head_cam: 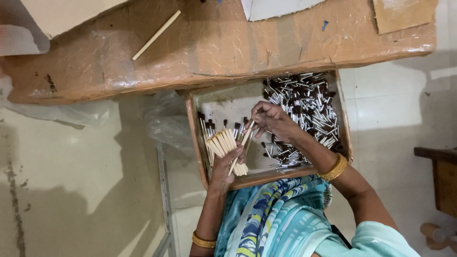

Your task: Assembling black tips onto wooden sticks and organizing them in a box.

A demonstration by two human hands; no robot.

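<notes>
Single brush pinched at its metal end by right hand, long axis slanting down toward the bundle of brushes gripped in left hand. Both over the cardboard tray; loose brush heads piled at the tray's far right side.

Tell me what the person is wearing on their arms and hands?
Both hands are bare, with no gloves. The left hand has a thin gold bangle on its wrist. The right hand has wider gold bangles on its wrist. A light turquoise sleeve covers the right upper arm.
</notes>
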